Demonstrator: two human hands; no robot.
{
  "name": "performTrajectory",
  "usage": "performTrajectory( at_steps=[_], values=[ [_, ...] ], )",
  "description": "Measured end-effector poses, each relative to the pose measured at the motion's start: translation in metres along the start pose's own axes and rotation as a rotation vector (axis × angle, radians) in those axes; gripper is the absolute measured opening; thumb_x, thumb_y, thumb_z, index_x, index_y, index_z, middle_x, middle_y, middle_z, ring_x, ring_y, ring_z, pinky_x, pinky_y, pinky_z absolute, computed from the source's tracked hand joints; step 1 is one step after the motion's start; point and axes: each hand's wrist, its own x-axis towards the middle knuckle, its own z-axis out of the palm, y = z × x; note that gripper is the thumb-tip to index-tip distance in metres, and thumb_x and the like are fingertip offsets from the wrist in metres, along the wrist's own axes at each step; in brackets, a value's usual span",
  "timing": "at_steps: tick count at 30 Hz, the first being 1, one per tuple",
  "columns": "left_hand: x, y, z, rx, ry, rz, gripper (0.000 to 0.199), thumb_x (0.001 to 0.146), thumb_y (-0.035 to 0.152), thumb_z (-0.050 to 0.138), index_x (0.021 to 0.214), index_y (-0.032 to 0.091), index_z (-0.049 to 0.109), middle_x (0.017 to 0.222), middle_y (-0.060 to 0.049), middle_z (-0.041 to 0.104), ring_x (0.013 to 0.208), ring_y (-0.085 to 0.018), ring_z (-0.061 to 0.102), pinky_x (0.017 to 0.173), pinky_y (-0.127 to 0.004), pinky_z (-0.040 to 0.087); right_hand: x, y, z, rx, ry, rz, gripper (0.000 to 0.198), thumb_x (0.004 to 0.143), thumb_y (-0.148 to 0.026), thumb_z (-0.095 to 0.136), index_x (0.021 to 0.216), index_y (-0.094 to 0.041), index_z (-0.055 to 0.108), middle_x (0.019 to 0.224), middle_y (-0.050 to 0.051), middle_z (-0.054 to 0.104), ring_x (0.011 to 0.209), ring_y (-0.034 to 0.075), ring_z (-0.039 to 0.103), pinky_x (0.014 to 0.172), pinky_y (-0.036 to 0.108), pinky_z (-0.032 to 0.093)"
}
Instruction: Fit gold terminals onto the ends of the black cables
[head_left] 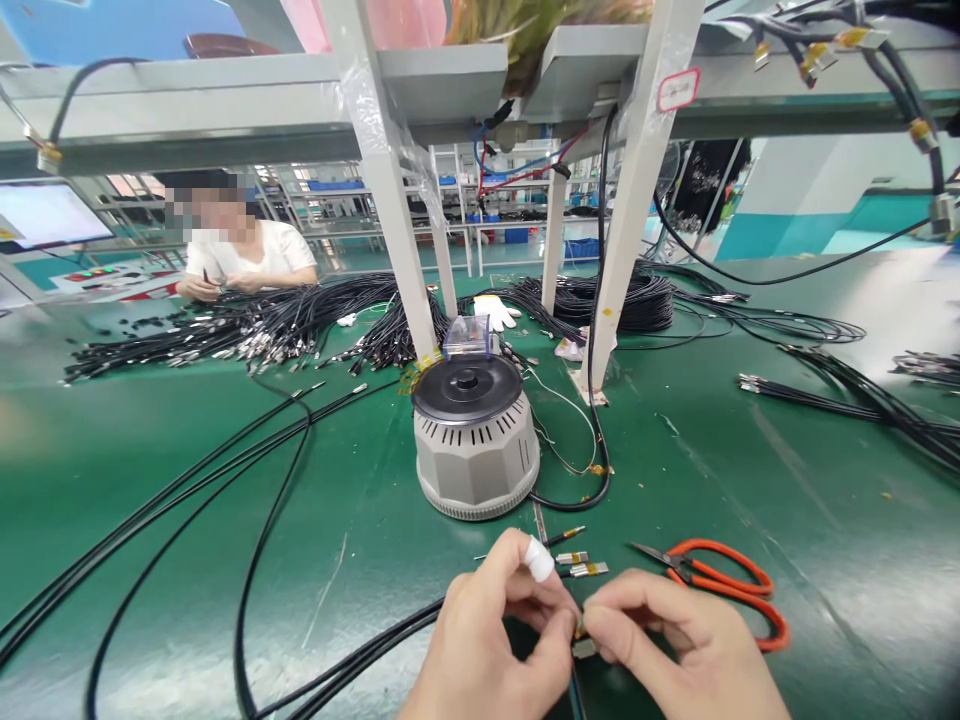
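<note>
Both hands meet low in the head view, closed around one black cable end. My left hand (495, 640), with a white wrap on one finger, pinches the cable just behind its metal connector (583, 649). My right hand (682, 640) has thumb and fingertips pressed together at a small bit of amber tape on that end. The fingers partly hide the tape and connector. Just beyond the hands lie several cable ends with metal connectors (589, 569) and amber bands. Orange-handled scissors (724, 578) rest to the right of them, close to my right hand.
A round grey tape dispenser (476, 465) with a black top stands ahead on the green table (360, 560). Black cables (277, 470) run along the left. Cable bundles (300, 315) lie farther back, near white shelf posts (626, 200). A co-worker (247, 250) sits at far left.
</note>
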Motion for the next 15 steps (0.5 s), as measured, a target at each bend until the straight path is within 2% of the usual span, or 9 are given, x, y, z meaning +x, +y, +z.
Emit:
performTrajectory(
  at_steps=[3,5,7,11,15],
  values=[
    [0.0016,-0.0011,-0.0051,-0.206,-0.11,-0.144,0.02,0.075,0.017,0.066,0.085,0.02,0.049,0.072,0.003,0.069,0.064,-0.01,0.061,0.065,-0.02,0.049,0.0013,0.0011,-0.0011,0.104,-0.03,0.012,0.018,0.076,-0.036,0.071,0.065,-0.022,0.072,0.061,-0.002,0.066,0.06,0.014,0.062,0.059,0.017,0.05],
    [0.002,-0.0033,-0.0075,-0.277,-0.16,-0.186,0.024,0.075,0.02,0.069,0.09,0.018,0.05,0.076,0.001,0.07,0.066,-0.009,0.061,0.064,-0.02,0.048,0.0019,0.0016,-0.0012,0.179,-0.035,0.044,0.019,0.074,-0.037,0.074,0.064,-0.021,0.072,0.06,-0.002,0.065,0.059,0.014,0.062,0.058,0.017,0.051],
    [0.0016,-0.0054,-0.0075,-0.263,-0.17,-0.165,0.024,0.074,0.016,0.069,0.089,0.018,0.05,0.076,0.001,0.069,0.065,-0.009,0.06,0.064,-0.02,0.048,0.0023,0.0021,-0.0009,0.242,-0.031,0.082,0.02,0.071,-0.039,0.078,0.065,-0.021,0.074,0.059,-0.001,0.066,0.058,0.013,0.062,0.057,0.017,0.051],
    [-0.0012,-0.0068,-0.0025,-0.096,-0.073,-0.008,0.019,0.073,0.008,0.061,0.081,0.02,0.05,0.072,0.003,0.067,0.064,-0.011,0.062,0.065,-0.021,0.052,0.0028,0.0031,0.0,0.329,-0.024,0.138,0.022,0.066,-0.043,0.082,0.07,-0.022,0.078,0.059,0.001,0.07,0.057,0.014,0.064,0.055,0.017,0.053],
    [-0.0022,-0.0064,0.0007,-0.023,-0.007,0.038,0.02,0.074,0.006,0.058,0.086,0.021,0.054,0.071,0.004,0.069,0.063,-0.011,0.063,0.064,-0.02,0.052,0.0037,0.0052,-0.001,0.27,-0.007,0.051,0.017,0.07,-0.04,0.08,0.075,-0.025,0.08,0.069,0.002,0.072,0.062,0.017,0.069,0.06,0.021,0.058]
  ],
)
